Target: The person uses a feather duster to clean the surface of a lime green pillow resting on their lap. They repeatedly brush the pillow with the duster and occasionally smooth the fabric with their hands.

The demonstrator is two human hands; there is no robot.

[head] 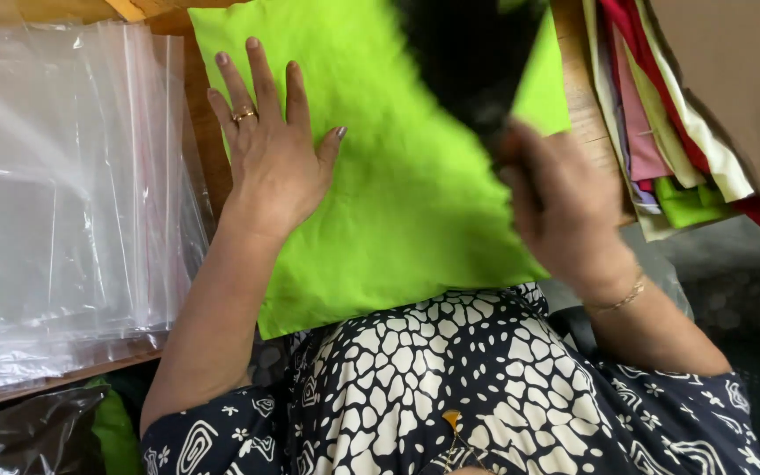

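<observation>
My left hand (267, 145) lies flat and spread on the lime-green cloth (406, 193), fingers stretched out and pointing away from me, a gold ring on one of them; it presses the cloth down and grips nothing. My right hand (560, 207) is blurred at the cloth's right edge, fingers curled around that edge together with a dark, fuzzy black thing (472, 57) that rises from it across the cloth's upper right; I cannot tell what that black thing is. A thin gold bracelet (619, 299) sits on that wrist. The cloth lies on the wooden surface (207, 149) straight in front of me, its near edge touching my patterned dress. To the left lies a stack of clear plastic bags (63, 193). To the right, a pile of folded cloths in mixed colours (661, 123).
</observation>
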